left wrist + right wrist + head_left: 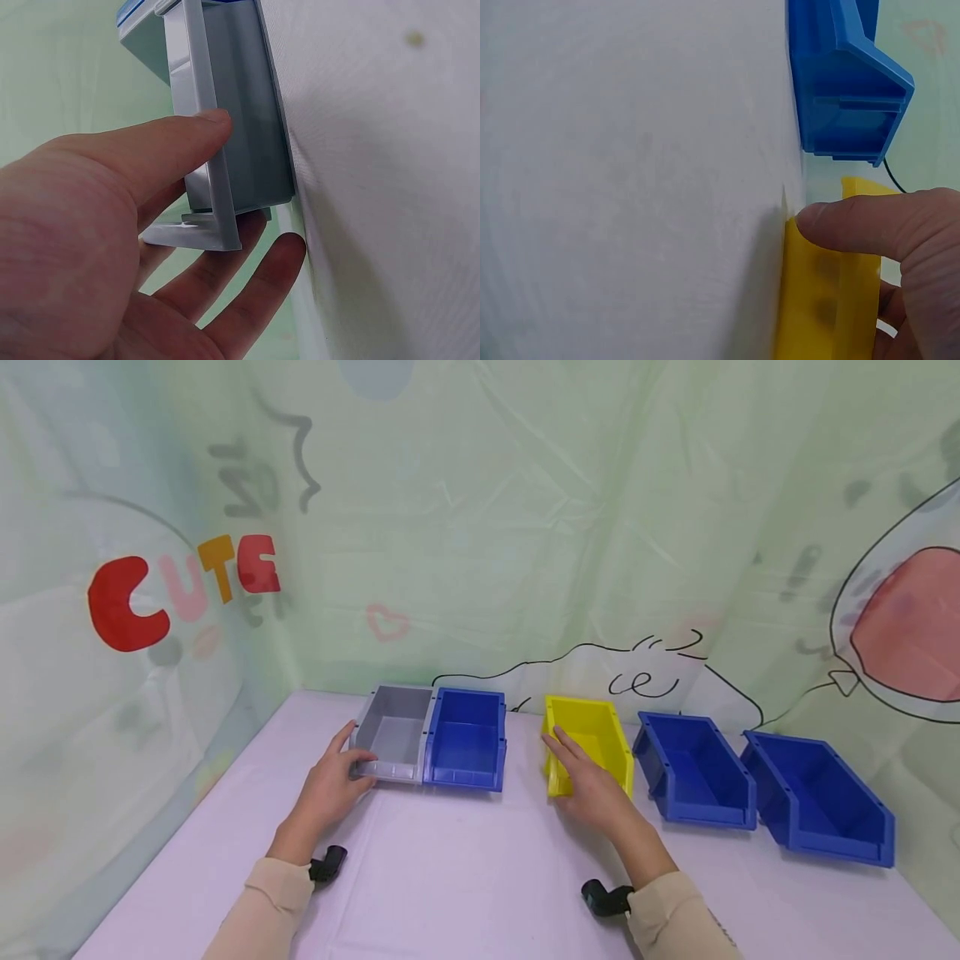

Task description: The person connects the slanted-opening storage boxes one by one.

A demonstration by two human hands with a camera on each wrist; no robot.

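At the back left, a grey plastic bin sits side by side with a blue bin. My left hand grips the grey bin's front left corner; in the left wrist view its thumb lies on the front lip and its fingers reach round the side. Right of a gap, my right hand holds a yellow bin by its left front part. The right wrist view shows that thumb against the yellow wall, with the other fingers partly hidden behind it.
Two more blue bins, one beside the yellow bin and another farther right, stand angled on the white tablecloth. A printed curtain hangs behind the table and at both sides. Black wrist devices sit at both sleeves.
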